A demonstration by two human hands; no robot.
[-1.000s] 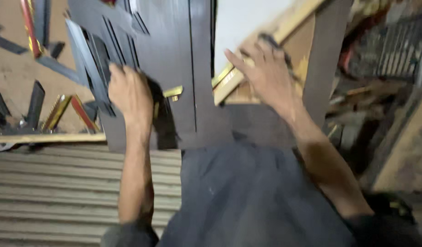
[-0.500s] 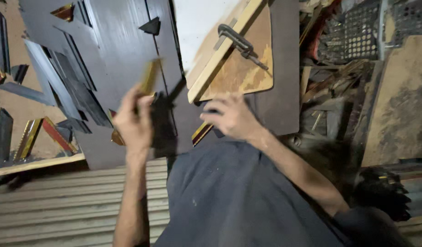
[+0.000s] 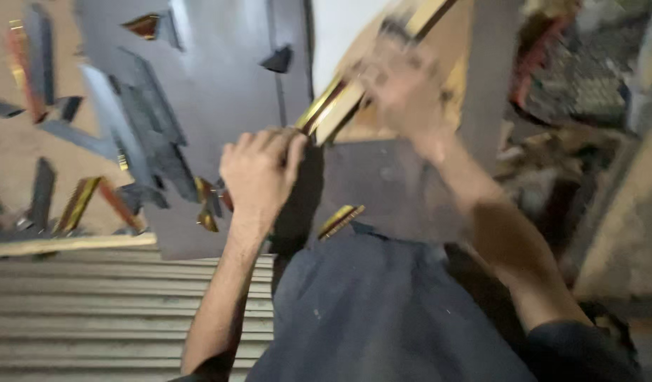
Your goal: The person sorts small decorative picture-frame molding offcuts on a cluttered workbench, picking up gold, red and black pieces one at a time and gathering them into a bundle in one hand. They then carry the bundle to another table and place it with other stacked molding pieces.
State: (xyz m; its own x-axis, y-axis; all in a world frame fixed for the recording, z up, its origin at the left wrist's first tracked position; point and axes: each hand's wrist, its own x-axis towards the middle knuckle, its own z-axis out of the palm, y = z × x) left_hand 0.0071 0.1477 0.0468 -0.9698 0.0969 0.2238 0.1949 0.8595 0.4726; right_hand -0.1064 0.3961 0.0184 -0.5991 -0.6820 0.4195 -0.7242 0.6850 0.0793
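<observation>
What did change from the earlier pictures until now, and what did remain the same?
The right hand rose from low near the left hand to the upper end of the gold-edged strip, which now spans both hands. The left hand stayed closed on its lower end. The dark board and loose offcuts kept their places.

- Workshop, most likely a picture-frame or moulding shop.
- Dark grey work board (image 3: 220, 78) littered with mitre-cut offcuts (image 3: 138, 134): short grey strips, angled ends, small triangular wedges (image 3: 278, 60).
- More offcuts on the bare brown floor (image 3: 15, 152), some with gold and red faces (image 3: 78, 205).
- Long gold-edged moulding strip (image 3: 340, 99) lies across the board; short gold piece (image 3: 340, 221) near the board's front edge.
- Plywood or raw wood sheet (image 3: 453, 78) leaning behind the board.
- Stacked ribbed grey moulding lengths (image 3: 92, 304) at lower left.
- Right side: cluttered heap of scrap and a wire mesh (image 3: 588, 71), blurred.
- Raw stock, cut waste, no finished furnishing: production space, not a home.
</observation>
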